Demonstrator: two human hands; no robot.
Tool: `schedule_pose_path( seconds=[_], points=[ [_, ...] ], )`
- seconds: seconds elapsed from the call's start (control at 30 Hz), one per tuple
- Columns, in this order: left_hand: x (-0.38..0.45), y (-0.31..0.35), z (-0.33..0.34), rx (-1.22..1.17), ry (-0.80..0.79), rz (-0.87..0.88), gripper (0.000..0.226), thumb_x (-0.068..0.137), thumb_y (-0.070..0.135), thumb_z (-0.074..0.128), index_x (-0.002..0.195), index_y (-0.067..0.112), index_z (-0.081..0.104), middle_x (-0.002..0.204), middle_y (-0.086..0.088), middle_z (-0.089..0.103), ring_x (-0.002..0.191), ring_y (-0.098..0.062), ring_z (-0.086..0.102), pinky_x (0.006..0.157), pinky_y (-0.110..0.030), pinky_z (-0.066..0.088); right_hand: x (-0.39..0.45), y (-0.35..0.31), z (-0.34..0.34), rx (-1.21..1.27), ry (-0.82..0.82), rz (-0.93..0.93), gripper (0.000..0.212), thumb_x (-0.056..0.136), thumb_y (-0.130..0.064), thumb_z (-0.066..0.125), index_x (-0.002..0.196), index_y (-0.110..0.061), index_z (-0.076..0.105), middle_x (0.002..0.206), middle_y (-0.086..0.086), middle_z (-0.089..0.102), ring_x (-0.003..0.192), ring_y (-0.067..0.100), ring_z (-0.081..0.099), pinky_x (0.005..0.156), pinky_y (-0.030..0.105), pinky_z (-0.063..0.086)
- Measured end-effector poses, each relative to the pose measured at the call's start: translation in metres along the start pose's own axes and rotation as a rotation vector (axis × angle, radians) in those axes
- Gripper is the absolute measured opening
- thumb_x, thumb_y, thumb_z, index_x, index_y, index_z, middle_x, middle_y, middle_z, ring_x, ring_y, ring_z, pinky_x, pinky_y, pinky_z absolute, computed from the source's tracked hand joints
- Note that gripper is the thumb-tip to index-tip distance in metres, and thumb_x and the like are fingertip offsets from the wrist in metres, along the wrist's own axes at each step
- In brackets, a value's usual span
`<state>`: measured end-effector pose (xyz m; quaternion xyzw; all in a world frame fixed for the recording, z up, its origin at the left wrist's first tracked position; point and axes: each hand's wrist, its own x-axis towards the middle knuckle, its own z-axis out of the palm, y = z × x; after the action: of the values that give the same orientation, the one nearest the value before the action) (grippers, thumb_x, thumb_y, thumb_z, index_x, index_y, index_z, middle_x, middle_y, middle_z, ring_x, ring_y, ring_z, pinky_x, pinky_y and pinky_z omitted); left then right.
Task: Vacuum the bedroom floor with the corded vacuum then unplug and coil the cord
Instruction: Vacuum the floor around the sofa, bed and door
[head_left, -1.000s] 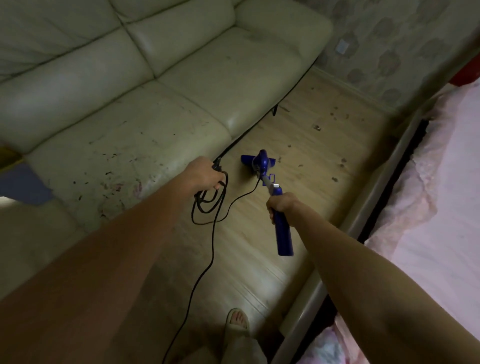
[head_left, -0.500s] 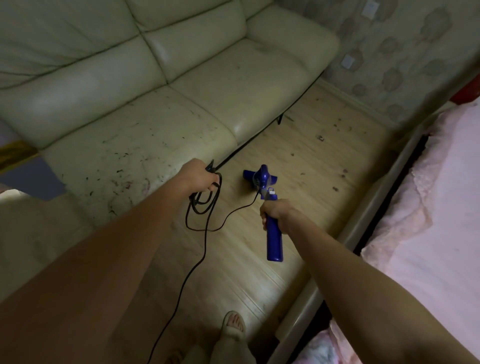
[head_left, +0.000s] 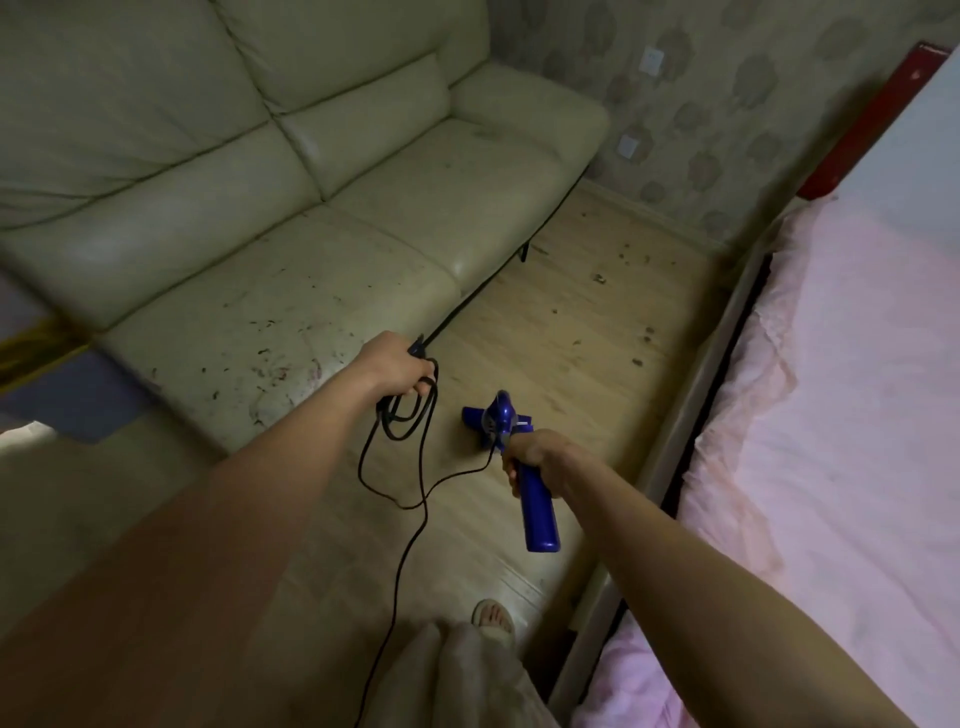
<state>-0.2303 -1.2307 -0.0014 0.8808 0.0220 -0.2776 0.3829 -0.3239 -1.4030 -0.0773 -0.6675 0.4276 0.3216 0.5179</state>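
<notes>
Since a second ago the blue vacuum has been drawn back along the floor toward the person, and the view has lifted to take in more of the far wall. Nearest to me, a sandalled foot (head_left: 493, 618) stands on the wooden floor (head_left: 561, 332) in the narrow lane between sofa and bed. The black cord (head_left: 410, 540) trails up past it from the bottom of the view. The right hand (head_left: 535, 457) is wrapped tight round the handle of the vacuum (head_left: 537, 514), whose head (head_left: 493, 421) sits low at the boards just ahead. The left hand (head_left: 400, 364) grips several gathered loops of cord and holds them clear, with slack hanging down below. Beyond the vacuum, dark crumbs of debris (head_left: 639, 338) lie scattered over the boards as far as the wall. The cream sofa (head_left: 311, 208) at left has specks on its seat, and the pink bed (head_left: 831, 415) runs along the right. I'd judge the vacuuming is underway but far from finished: the far stretch looks unswept. Unplugging and proper coiling are yet to come. Two wall plates (head_left: 629, 146) show, but I can't tell where the plug is.
</notes>
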Motion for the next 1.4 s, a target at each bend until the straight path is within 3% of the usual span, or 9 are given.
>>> schedule_pose_path(
  seconds=[0.1, 0.27, 0.43, 0.77, 0.97, 1.23, 1.4],
  points=[
    [-0.026, -0.007, -0.010, 0.021, -0.007, 0.035, 0.016, 0.093, 0.016, 0.057, 0.089, 0.005, 0.068, 0.064, -0.001, 0.063, 0.047, -0.007, 0.048, 0.051, -0.017, 0.040, -0.025, 0.019, 0.027, 0.021, -0.008, 0.009, 0.047, 0.083, -0.002, 0.060, 0.129, -0.002, 0.046, 0.098, 0.015, 0.060, 0.064, 0.021, 0.057, 0.052, 0.031, 0.049],
    [-0.069, -0.021, -0.011, 0.048, -0.052, 0.110, 0.017, 0.094, 0.017, 0.056, 0.090, 0.007, 0.069, 0.066, 0.000, 0.065, 0.050, -0.005, 0.051, 0.051, -0.016, 0.039, -0.072, 0.057, 0.054, 0.091, -0.020, 0.018, 0.041, 0.089, -0.004, 0.057, 0.127, -0.002, 0.044, 0.083, 0.012, 0.060, 0.058, 0.016, 0.055, 0.052, 0.027, 0.049],
    [-0.088, -0.029, -0.008, 0.049, -0.079, 0.150, 0.017, 0.094, 0.017, 0.056, 0.087, 0.008, 0.068, 0.067, -0.001, 0.065, 0.053, -0.007, 0.051, 0.055, -0.020, 0.041, -0.088, 0.075, 0.066, 0.150, 0.004, 0.011, 0.043, 0.088, -0.004, 0.058, 0.128, -0.002, 0.043, 0.086, 0.012, 0.060, 0.056, 0.016, 0.055, 0.051, 0.027, 0.049],
    [-0.077, -0.033, 0.003, 0.096, -0.103, 0.120, 0.024, 0.093, 0.019, 0.058, 0.069, 0.015, 0.059, 0.062, 0.002, 0.058, 0.056, -0.012, 0.049, 0.062, -0.025, 0.042, -0.061, 0.088, 0.070, 0.117, 0.082, 0.001, 0.035, 0.082, 0.004, 0.056, 0.117, 0.001, 0.053, 0.074, 0.013, 0.059, 0.056, 0.020, 0.056, 0.052, 0.031, 0.051],
    [-0.050, -0.029, 0.007, 0.133, -0.074, 0.049, 0.031, 0.092, 0.018, 0.059, 0.061, 0.013, 0.057, 0.059, 0.001, 0.057, 0.055, -0.013, 0.048, 0.064, -0.026, 0.040, -0.023, 0.047, 0.027, 0.085, 0.108, -0.035, 0.034, 0.084, 0.004, 0.055, 0.118, 0.000, 0.050, 0.077, 0.014, 0.059, 0.057, 0.020, 0.056, 0.054, 0.031, 0.052],
    [-0.021, -0.039, 0.015, 0.130, -0.079, -0.030, 0.024, 0.091, 0.020, 0.060, 0.075, 0.005, 0.068, 0.066, -0.003, 0.061, 0.063, -0.016, 0.051, 0.071, -0.027, 0.040, 0.026, 0.025, 0.014, 0.154, 0.068, -0.032, 0.035, 0.086, 0.002, 0.060, 0.119, 0.003, 0.052, 0.070, 0.012, 0.057, 0.052, 0.020, 0.054, 0.045, 0.030, 0.048],
    [-0.021, -0.045, 0.014, 0.162, -0.055, -0.042, 0.031, 0.090, 0.018, 0.060, 0.060, 0.009, 0.060, 0.063, -0.002, 0.058, 0.061, -0.015, 0.051, 0.062, -0.027, 0.039, 0.022, 0.031, 0.019, 0.167, 0.067, -0.032, 0.022, 0.086, 0.002, 0.058, 0.107, 0.001, 0.052, 0.068, 0.010, 0.056, 0.052, 0.017, 0.053, 0.047, 0.030, 0.048]
  ],
)
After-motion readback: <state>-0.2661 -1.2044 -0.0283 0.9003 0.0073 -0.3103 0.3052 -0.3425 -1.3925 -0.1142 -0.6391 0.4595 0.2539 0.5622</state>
